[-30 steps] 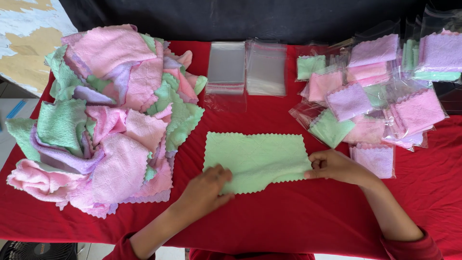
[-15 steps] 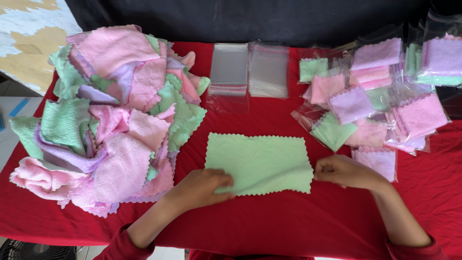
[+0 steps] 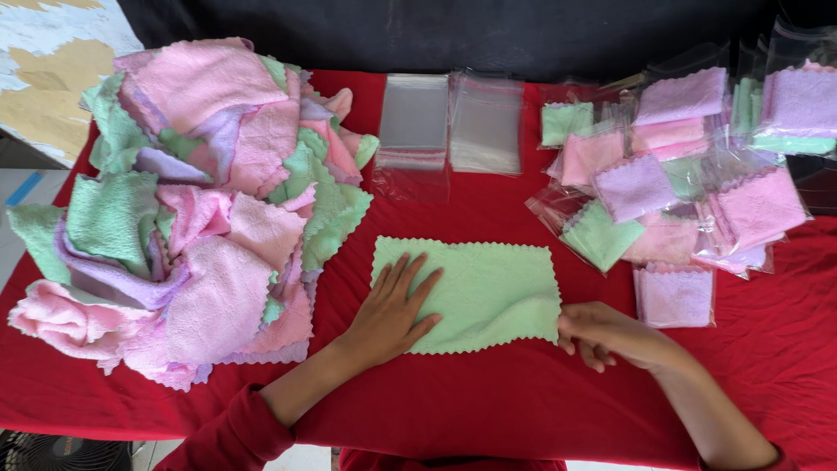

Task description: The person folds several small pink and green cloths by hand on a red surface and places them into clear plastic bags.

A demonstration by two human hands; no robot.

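My left hand (image 3: 388,312) lies flat, fingers spread, pressing the left half of the green cloth (image 3: 488,290). My right hand (image 3: 606,334) pinches that cloth's lower right corner, fingers curled. The cloth sits spread on the red tablecloth (image 3: 488,392), right in front of me. Left: a heap of pink, green and lilac cloths (image 3: 187,209). Beyond: clear empty bags (image 3: 449,122). Right: bagged cloths (image 3: 680,174).
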